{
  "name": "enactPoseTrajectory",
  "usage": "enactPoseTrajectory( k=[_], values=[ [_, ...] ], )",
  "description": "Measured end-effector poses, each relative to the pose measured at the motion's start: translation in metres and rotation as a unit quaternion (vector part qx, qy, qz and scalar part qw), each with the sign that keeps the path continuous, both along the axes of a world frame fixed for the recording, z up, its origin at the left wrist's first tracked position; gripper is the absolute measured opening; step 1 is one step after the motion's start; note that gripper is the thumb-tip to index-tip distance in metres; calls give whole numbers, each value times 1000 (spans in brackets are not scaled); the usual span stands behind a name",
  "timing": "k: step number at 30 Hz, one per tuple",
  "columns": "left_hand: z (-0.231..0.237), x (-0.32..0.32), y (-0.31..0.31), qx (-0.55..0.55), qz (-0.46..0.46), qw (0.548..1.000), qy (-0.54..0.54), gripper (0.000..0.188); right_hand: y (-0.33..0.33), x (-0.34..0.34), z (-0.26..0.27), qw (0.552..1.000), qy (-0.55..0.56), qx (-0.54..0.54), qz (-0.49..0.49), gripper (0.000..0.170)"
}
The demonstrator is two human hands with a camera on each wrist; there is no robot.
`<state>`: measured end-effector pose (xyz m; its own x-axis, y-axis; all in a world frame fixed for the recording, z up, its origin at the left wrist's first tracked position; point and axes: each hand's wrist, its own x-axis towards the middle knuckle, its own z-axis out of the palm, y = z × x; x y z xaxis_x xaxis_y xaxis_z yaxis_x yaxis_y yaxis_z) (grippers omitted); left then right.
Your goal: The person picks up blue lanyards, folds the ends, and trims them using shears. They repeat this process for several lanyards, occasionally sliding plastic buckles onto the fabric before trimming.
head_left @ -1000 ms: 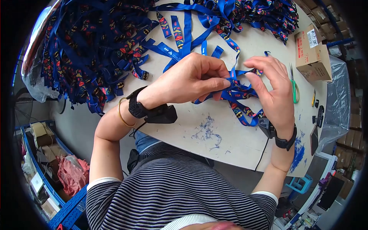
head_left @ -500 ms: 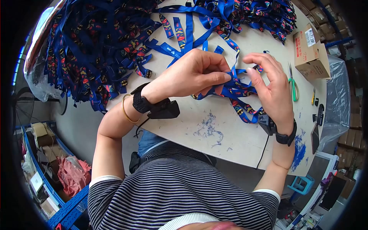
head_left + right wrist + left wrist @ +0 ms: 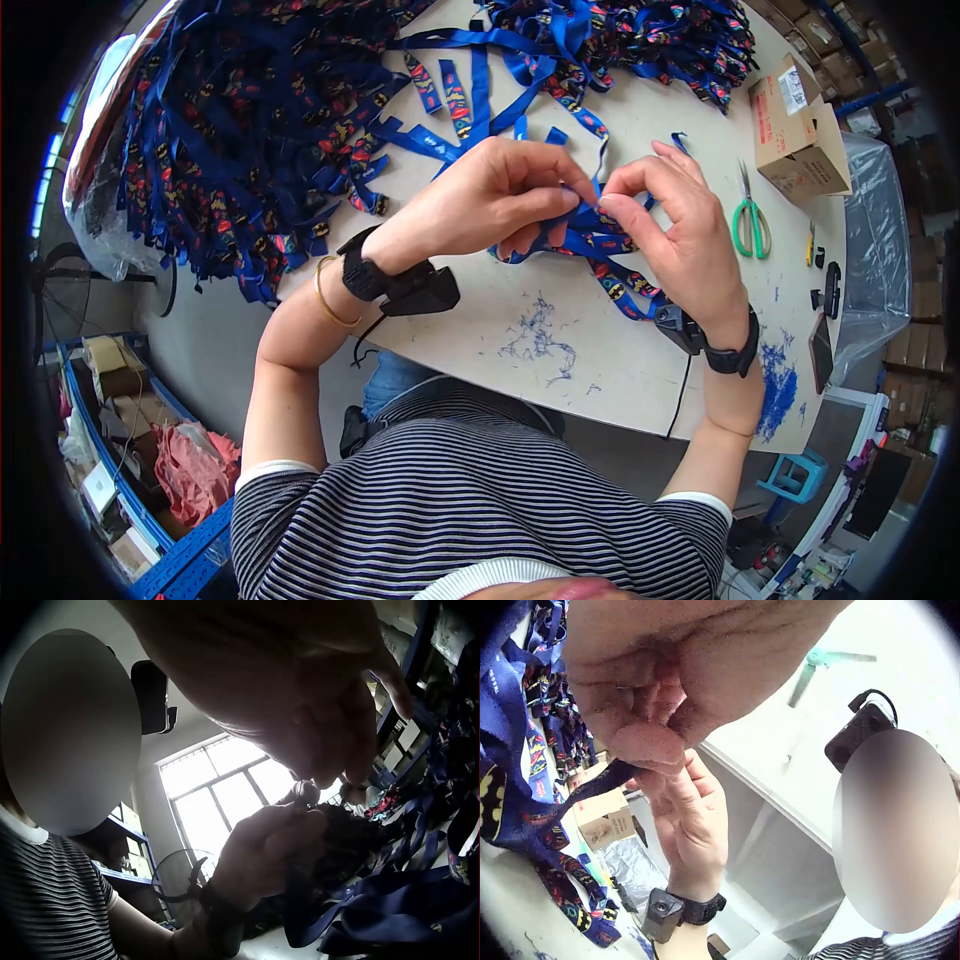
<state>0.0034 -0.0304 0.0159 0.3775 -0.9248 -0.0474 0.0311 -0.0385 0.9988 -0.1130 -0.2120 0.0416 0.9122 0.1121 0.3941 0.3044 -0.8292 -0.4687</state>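
Note:
My left hand (image 3: 500,200) pinches a blue printed lanyard (image 3: 618,292) between thumb and bent fingers, above the table. Thumb and forefinger of my right hand (image 3: 685,235) come together on the strap right beside the left fingertips. In the left wrist view the blue strap (image 3: 592,784) runs from the pinch down to a printed loop with yellow and red figures. The bit of strap between the two hands is mostly hidden by the fingers. More blue strap (image 3: 375,907) hangs below the hands in the right wrist view.
A big heap of lanyards (image 3: 250,130) fills the table's left; another pile (image 3: 650,40) lies at the back. Green-handled scissors (image 3: 748,225), a yellow cutter (image 3: 810,245) and a cardboard box (image 3: 795,130) are on the right. Blue thread scraps (image 3: 540,335) lie in front.
My right hand has moved left, and its thumb and forefinger have closed at the strap beside the left hand. The left hand keeps its pinch, nearly in place.

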Motion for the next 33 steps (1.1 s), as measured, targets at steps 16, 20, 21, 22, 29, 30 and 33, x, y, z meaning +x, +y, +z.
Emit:
enactPoseTrajectory(
  k=[16, 20, 21, 22, 29, 30, 33],
  values=[
    [37, 36, -10, -45, 1, 996, -74, 12, -159, -44, -16, 833, 263, -302, -381, 32],
    [52, 49, -16, 2, -66, 997, -36, 11, -173, -55, -35, 814, 301, -262, -422, 33],
    [50, 52, -17, -11, -67, 997, -31, 10, -175, -56, -35, 816, 297, -253, -427, 33],
    [47, 53, -20, -28, -61, 997, -27, 10, -177, -58, -36, 816, 296, -242, -433, 33],
    [39, 52, -19, -73, -37, 996, 30, 10, -173, -56, -30, 829, 275, -201, -445, 27],
    [39, 52, -17, -86, -28, 995, 43, 11, -176, -56, -28, 844, 259, -147, -446, 26],
    [37, 53, -12, -104, -9, 992, 68, 14, -190, -62, -20, 879, 231, 110, -402, 30]
  ],
)
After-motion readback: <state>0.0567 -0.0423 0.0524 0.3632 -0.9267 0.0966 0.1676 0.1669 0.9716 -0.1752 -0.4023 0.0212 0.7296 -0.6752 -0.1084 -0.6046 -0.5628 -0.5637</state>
